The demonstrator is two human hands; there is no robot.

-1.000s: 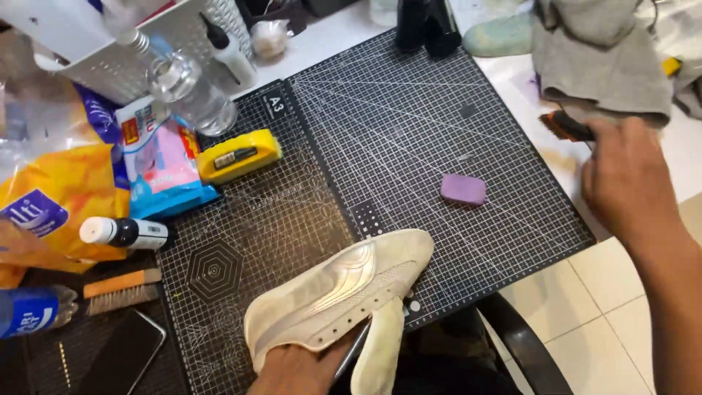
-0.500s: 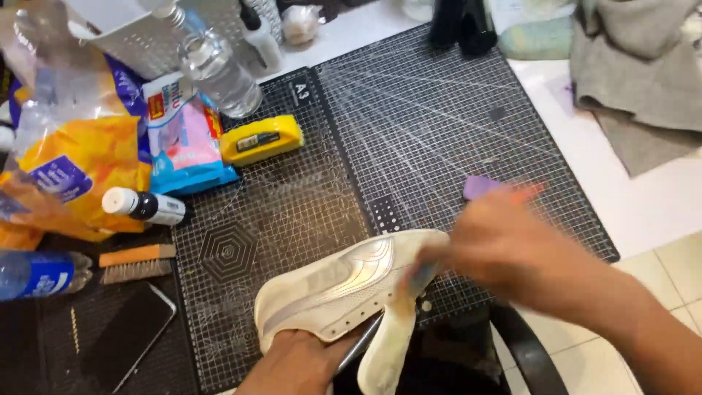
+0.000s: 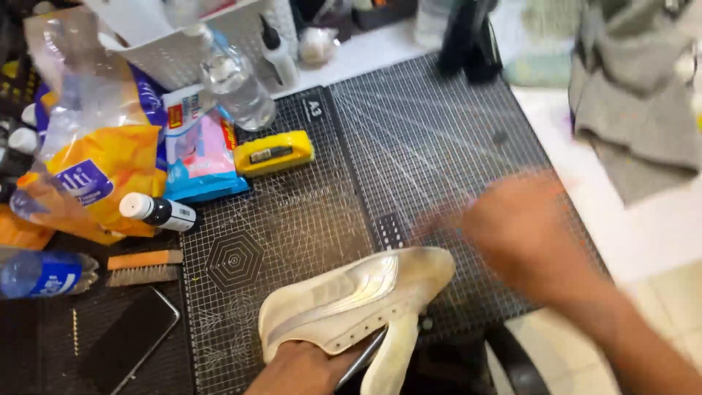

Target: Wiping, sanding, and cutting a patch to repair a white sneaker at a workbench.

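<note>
Head view shows us our left hand gripping the white sneaker from inside, at the near edge of the black cutting mat. Our right hand (blurred, so we cannot tell its grip) hovers just above the toe.

Shoe at the near edge of the cutting mat, left hand under it; right hand over the mat's right side. Tape measure near the mat's far-left corner. Brush, phone and bottle off its left edge
</note>
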